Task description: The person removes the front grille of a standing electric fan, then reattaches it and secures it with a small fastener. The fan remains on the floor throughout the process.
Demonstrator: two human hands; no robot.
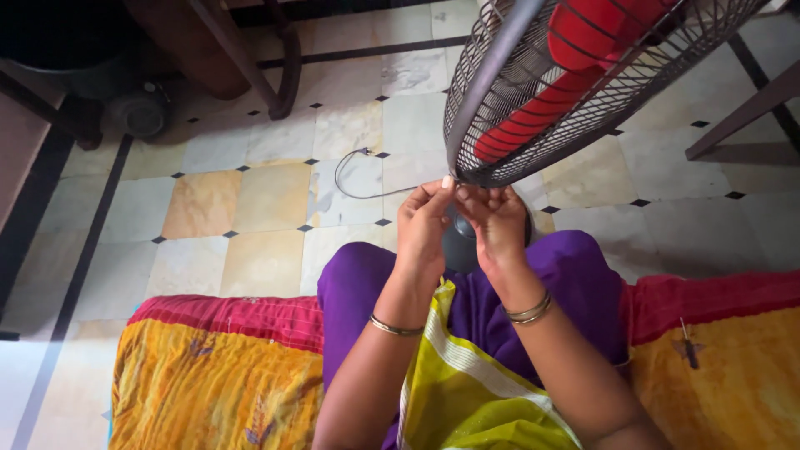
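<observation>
A fan with a dark wire guard (533, 108) and red blades (583, 50) tilts toward me from the upper right. My left hand (423, 221) and my right hand (498, 221) meet at the lowest point of the guard's rim. Both sets of fingertips pinch together there on the rim or on a small part that is too small to make out. Behind my hands sits the fan's dark round base (458, 242). Bangles circle both wrists. My knees, in purple cloth, are below the hands.
I sit on a seat covered by a yellow and red quilt (217, 375). A thin grey cable (350, 179) loops on the tiled floor to the left of the fan. Dark wooden furniture legs (250, 67) stand at the upper left, another leg (742, 117) at the right.
</observation>
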